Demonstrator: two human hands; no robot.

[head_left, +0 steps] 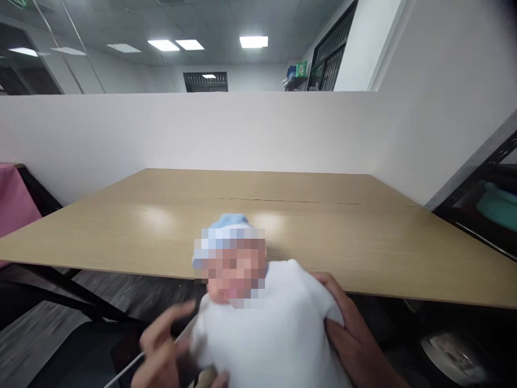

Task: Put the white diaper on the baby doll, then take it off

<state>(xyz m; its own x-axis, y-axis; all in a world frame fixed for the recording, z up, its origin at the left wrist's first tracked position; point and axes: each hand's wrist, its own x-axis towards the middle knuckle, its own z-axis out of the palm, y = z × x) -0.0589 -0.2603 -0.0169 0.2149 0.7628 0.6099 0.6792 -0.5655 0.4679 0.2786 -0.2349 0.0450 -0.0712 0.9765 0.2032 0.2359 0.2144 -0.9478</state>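
A baby doll (218,288), or a baby-like figure whose face is blurred out, is held upright at the near edge of the table, wearing a light blue cap (230,220). Its body is covered by a white top (266,334). On the right, my right hand (347,328) pinches the white cloth at the side between thumb and fingers. My left hand (161,345), somewhat smeared by motion, is beside the figure's other shoulder with fingers apart. A thin white cord (125,371) passes close to that hand. The figure's lower part is out of frame.
The wooden table (161,231) spreads out ahead, up to a white partition (250,132). A pink cloth (18,196) hangs at the far left. On the right stands a black frame (480,178) with something teal in it. Below left is a dark seat (76,355).
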